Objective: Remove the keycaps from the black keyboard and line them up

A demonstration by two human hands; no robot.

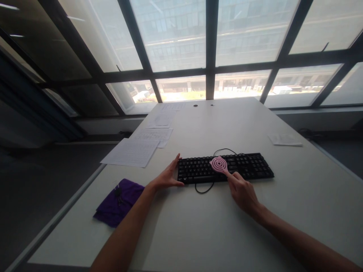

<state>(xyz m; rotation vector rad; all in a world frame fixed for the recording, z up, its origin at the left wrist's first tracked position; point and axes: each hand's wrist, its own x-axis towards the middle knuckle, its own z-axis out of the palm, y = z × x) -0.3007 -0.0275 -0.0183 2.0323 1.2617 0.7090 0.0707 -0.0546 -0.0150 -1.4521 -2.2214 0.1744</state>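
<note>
A black keyboard [195,170] lies flat on the white table, and its thin cable loops out behind and in front of it. Around the keyboard's left end is my left hand [167,176], fingers at the back corner and thumb at the front corner. My right hand [242,190] grips the handle of a pink hairbrush [218,164] with a round spiral head and small ear shapes. The brush head is over the middle of the keys; its bristles are hidden underneath. Left of my left forearm, a folded purple cloth [127,192] carries small dark clip-like items [118,193].
Several written paper sheets [130,152] run along the table's left side. A small white paper [284,140] lies near the right edge. The white table [198,234] reaches to the large dark-framed windows [211,45]. A dark curtain [36,94] hangs at the left.
</note>
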